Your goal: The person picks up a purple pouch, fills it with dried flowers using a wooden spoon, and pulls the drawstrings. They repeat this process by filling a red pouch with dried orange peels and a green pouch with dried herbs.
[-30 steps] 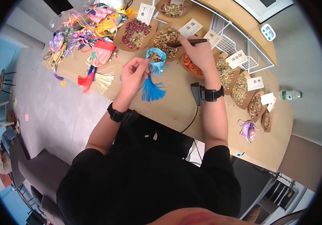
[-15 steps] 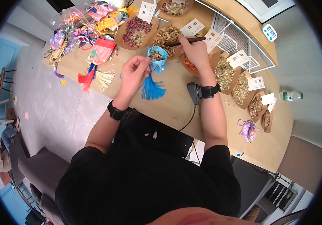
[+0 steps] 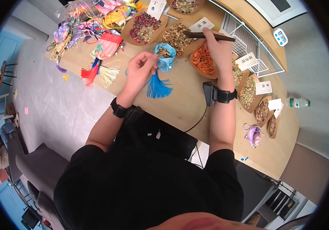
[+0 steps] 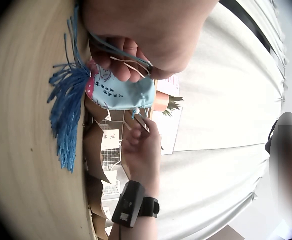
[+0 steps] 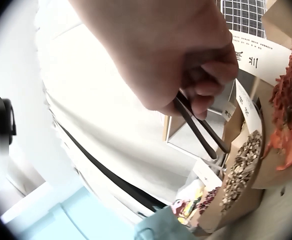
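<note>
My left hand [image 3: 140, 69] pinches the rim of a light blue fabric pouch [image 3: 166, 64], with a bright blue tassel [image 3: 158, 86] hanging below it. Brown dried pieces [image 3: 165, 52] show in the pouch's mouth. In the left wrist view, cords [image 4: 128, 59] run by the fingers, and the pouch's printed side faces the camera. My right hand [image 3: 221, 53] grips dark tweezers [image 5: 196, 127], their tips apart with nothing seen between them. The tweezers hang over the edge of the paper tray of tan dried chips [image 3: 176, 38], beside the tray of orange dried petals [image 3: 203, 60].
More paper trays of dried flowers [image 3: 248, 92] with label cards [image 3: 247, 60] curve along the table's right side. A heap of colourful pouches [image 3: 107, 23] lies at the back left. A small purple pouch [image 3: 252, 136] sits front right. A white wire rack [image 3: 248, 42] stands behind.
My right hand has moved right and back with the tweezers, from the tan chips to above the orange petals. My left hand keeps hold of the blue pouch. The view has shifted slightly.
</note>
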A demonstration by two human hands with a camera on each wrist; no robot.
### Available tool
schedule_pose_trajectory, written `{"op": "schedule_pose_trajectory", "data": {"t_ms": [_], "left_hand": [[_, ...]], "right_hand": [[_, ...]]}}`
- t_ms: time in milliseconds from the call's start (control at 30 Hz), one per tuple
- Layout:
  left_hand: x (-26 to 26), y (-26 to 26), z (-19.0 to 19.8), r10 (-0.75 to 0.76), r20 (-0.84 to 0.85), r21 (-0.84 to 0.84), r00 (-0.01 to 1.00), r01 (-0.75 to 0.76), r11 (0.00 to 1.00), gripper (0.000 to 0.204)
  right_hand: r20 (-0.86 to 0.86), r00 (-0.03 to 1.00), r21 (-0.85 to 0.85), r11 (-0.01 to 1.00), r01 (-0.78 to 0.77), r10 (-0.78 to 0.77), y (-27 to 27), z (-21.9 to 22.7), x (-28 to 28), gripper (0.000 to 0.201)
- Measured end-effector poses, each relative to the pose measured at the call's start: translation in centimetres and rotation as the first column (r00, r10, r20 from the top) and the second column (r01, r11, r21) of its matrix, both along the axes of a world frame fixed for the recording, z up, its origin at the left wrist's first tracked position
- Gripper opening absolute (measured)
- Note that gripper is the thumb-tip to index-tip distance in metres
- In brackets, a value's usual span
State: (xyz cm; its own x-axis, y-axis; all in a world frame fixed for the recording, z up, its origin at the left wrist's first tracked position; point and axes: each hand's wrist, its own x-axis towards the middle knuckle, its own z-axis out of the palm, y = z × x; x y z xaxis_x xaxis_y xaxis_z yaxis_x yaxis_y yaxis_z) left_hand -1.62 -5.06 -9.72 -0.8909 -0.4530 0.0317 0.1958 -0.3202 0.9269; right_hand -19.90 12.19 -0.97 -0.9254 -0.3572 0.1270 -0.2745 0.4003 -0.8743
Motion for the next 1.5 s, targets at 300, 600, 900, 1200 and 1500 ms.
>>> {"op": "schedule_pose_trajectory", "data": {"t_ms": [300,600,900,1200,1500], "left_hand": [[0.1,0.0,0.0,-0.002,0.016,0.001,1.000,0.002,1.000,0.015],[0.0,-0.1,-0.1,-0.001,-0.006,-0.003,1.000,0.001,1.000,0.016],[0.1,0.1,0.2,-0.003,0.000,0.003,1.000,0.003,1.000,0.016],[0.0,0.0,0.0,-0.014,-0.015,0.000,1.000,0.014,1.000,0.015],[0.2,0.0,0.3,0.047,0.003,-0.100,0.999,-0.046,0.994,0.011]], "right_hand": [[0.009,0.996,0.145,0.985,-0.088,0.087,-1.3,-2.5,0.0,0.050],[-0.031,0.991,0.058,0.990,-0.126,0.128,-1.9,-3.9,0.0,0.042],[0.120,0.974,-0.122,0.977,-0.177,0.192,0.0,4.7,3.4,0.038],[-0.107,0.988,-0.035,0.992,-0.120,0.115,-0.1,4.3,3.7,0.041],[-0.045,0.969,0.298,0.929,-0.218,0.241,-1.6,0.4,3.4,0.044]]}}
